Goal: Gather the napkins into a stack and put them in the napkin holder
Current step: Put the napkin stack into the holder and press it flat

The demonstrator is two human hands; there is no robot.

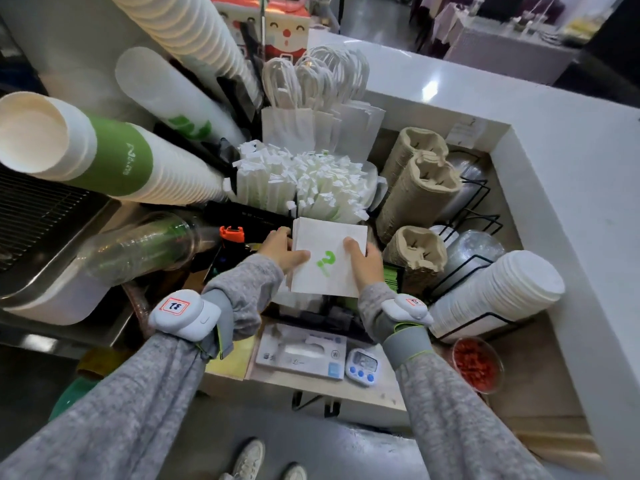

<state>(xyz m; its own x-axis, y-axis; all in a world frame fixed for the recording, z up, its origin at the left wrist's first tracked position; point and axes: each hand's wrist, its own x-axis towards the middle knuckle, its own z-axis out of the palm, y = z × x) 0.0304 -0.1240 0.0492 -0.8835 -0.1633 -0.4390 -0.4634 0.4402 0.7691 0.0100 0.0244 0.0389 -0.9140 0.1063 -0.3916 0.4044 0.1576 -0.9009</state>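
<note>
A stack of white napkins (327,252) with a green mark on the top sheet is held flat between both hands, above the middle of the counter. My left hand (282,252) grips its left edge, thumb on top. My right hand (363,259) grips its right edge, thumb also on top. Just below the stack sits a dark object (332,311) that may be the napkin holder; I cannot tell for sure, as the napkins hide most of it.
Wrapped straws (311,183) and white paper bags (322,126) stand behind the stack. Paper cup stacks (104,157) lean in from the left, pulp cup carriers (419,188) and a stack of white lids (498,296) sit right. A timer (362,367) and a white box (301,351) lie nearer me.
</note>
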